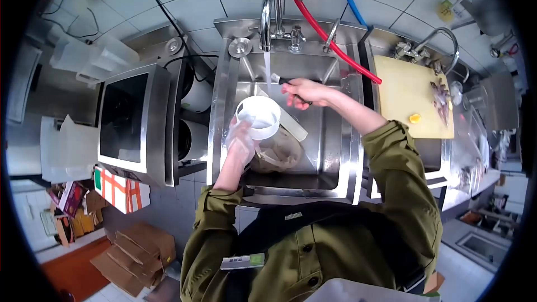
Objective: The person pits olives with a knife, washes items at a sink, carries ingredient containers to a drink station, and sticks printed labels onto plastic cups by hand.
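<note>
My left hand (pixel 239 138), in a clear plastic glove, grips a white round tub (pixel 265 130) from its left side, above the sink (pixel 331 151). The tub's open top faces up, and something pale shows inside. My bare right hand (pixel 309 93) is closed around a slim tool with a dark handle (pixel 304 100). Its far end reaches toward the water stream (pixel 268 70) falling from the faucet (pixel 271 8); the tool's kind is unclear. Below the tub, a beige translucent bag (pixel 279 154) and a long white piece (pixel 295 126) lie in the sink, partly hidden.
To the right, a yellow cutting board (pixel 403 92) carries a small orange-yellow piece (pixel 414 118) and some purplish food (pixel 441 100). A red hose (pixel 335 47) hangs across the sink's back right corner. At left stands a dark-fronted appliance (pixel 124 117); cardboard (pixel 137 254) lies lower left.
</note>
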